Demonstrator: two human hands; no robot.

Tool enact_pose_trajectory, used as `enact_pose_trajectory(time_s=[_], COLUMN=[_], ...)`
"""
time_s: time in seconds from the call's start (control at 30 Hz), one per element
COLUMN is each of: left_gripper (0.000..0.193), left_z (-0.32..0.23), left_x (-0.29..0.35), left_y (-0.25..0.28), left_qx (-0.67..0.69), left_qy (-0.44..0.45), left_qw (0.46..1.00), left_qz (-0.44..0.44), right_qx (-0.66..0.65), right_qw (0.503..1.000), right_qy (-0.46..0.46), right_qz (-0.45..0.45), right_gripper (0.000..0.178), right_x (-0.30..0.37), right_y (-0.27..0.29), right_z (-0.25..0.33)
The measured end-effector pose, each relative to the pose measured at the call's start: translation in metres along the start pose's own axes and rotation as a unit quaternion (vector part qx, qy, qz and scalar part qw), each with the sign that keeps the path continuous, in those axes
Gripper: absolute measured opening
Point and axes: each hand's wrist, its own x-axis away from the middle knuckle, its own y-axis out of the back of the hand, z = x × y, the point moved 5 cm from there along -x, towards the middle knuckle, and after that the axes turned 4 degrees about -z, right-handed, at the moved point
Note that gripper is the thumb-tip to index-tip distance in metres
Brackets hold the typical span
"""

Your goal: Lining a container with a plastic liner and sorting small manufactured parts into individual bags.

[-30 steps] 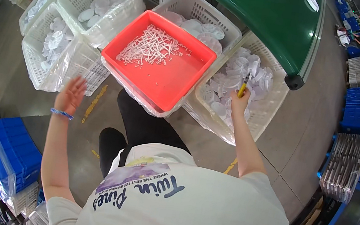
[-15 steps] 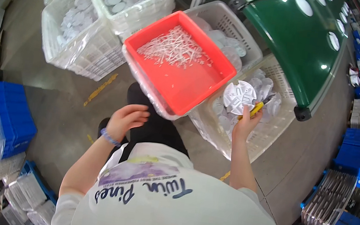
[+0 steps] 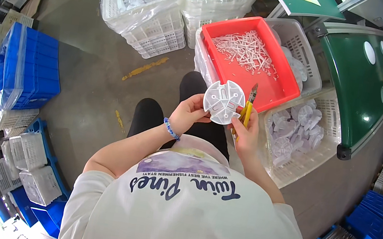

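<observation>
A round white plastic disc (image 3: 224,101) with notches and raised ribs is in front of my body, its ribbed side facing up. My left hand (image 3: 190,115) is closed on the disc's left edge, fingers partly under it. On the other side, my right hand (image 3: 248,134) grips yellow-handled cutting pliers (image 3: 249,109), their dark jaws pointing up and away. Its thumb also touches the disc's lower right edge. Just beyond the hands, a red tray (image 3: 277,93) holds a heap of thin white plastic sticks (image 3: 250,51).
Right of the tray, a white crate (image 3: 330,135) holds clear discs; a grey crate (image 3: 313,51) stands behind it. Plastic-wrapped white crates (image 3: 157,35) with more discs are at the far left. A green machine cover (image 3: 352,69) juts in at right. Blue bins (image 3: 30,68) stand left.
My right hand has brought the disc and pliers from over the right crate to my middle. My left hand has come over and taken the disc's edge. The view has shifted left.
</observation>
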Motion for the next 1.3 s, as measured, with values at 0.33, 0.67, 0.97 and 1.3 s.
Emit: enact_pose_trajectory(time_s=[0.33, 0.67, 0.97, 1.3], left_gripper=[0.049, 0.057, 0.050, 0.050], left_z=[-0.007, -0.011, -0.008, -0.010], left_x=[-0.004, 0.001, 0.000, 0.011], left_y=[0.025, 0.021, 0.027, 0.020], left_qx=[-0.023, 0.015, -0.212, -0.380], left_qy=[-0.086, -0.106, -0.123, -0.151], left_qw=[0.996, 0.993, 0.967, 0.906], left_qz=[-0.016, -0.046, -0.067, -0.105], right_qx=[0.086, 0.483, 0.557, 0.594], right_qw=[0.991, 0.839, 0.791, 0.758], right_qy=[-0.012, 0.199, 0.194, 0.179], right_qz=[0.098, 0.154, 0.162, 0.200], right_gripper=[0.054, 0.064, 0.063, 0.064], right_x=[-0.003, 0.027, 0.025, 0.017], right_y=[-0.014, -0.040, -0.044, -0.048], right_z=[-0.001, 0.060, 0.049, 0.049])
